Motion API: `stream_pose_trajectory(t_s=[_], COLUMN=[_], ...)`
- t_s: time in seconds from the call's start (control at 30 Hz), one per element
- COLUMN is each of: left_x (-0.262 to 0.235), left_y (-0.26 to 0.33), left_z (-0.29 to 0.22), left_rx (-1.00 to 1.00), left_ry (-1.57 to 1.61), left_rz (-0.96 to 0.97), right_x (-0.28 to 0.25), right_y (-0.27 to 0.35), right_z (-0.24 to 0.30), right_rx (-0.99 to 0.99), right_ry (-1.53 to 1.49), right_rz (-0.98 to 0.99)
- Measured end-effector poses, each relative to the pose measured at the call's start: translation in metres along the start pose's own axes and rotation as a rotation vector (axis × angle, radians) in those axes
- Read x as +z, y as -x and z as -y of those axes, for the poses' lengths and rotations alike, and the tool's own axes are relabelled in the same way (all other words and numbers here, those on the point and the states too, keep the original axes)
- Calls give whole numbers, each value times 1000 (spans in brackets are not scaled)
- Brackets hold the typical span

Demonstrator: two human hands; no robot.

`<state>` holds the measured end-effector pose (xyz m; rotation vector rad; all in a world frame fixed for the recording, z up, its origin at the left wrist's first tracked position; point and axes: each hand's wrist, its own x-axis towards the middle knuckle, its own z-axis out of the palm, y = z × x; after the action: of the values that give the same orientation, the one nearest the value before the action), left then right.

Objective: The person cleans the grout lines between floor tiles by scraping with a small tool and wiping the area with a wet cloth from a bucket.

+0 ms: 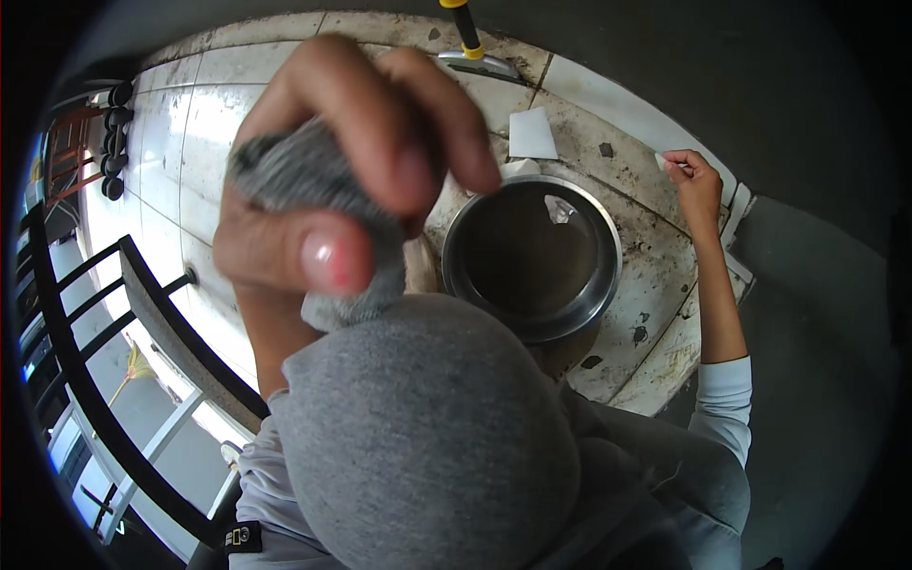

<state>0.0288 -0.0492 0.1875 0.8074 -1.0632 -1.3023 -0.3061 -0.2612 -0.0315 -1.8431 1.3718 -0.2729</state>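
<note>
Close to the camera, my left hand (380,161) is closed on a bunched grey cloth (318,171), thumb in front and fingers curled over it. The cloth's lower end meets the rounded grey fabric (427,427) of my clothing; whether they are one piece I cannot tell. Out to the right, my right hand (695,180) pinches a small white piece (661,162) over the tiles. Between the hands stands a round metal basin (611,275) of murky liquid, with a pale, crumpled-looking patch (560,210) showing in it. A flat white block (532,133) lies beyond the basin.
Stained white tiles (646,204) with dark chips surround the basin. At the far edge stands a tool with a black and yellow handle (465,28). Black metal railings (90,347) run along the left, with a broom (135,366) behind them. Dark grey floor (807,313) lies at right.
</note>
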Motion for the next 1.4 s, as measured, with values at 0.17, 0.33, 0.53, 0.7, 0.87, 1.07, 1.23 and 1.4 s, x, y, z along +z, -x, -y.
stream_pose_trajectory(t_s=[0.17,0.33,0.53,0.7,0.87,1.07,1.23,1.4], left_x=[11,42,69,47,58,65,68,72], left_y=[-30,-79,-77,-80,-74,-69,-67,-69], left_z=[-35,-68,-65,-55,-70,-61,-63,-62], left_rx=[170,170,-48,202,542,594,603,631], left_ry=[-210,-357,-78,-131,-111,-32,-34,-41], left_rz=[451,891,1242,853,513,467,446,412], right_x=[-8,-8,-15,-24,-15,-20,-18,-17], right_y=[3,0,2,10,10,17,15,17], right_z=[-5,11,28,16,25,27,37,38], right_rx=[28,-46,-57,-20,-31,-41,-57,-67], right_ry=[-9,4,18,66,57,55,83,86], right_rz=[-55,-84,-103,-117,-91,-99,-89,-83])
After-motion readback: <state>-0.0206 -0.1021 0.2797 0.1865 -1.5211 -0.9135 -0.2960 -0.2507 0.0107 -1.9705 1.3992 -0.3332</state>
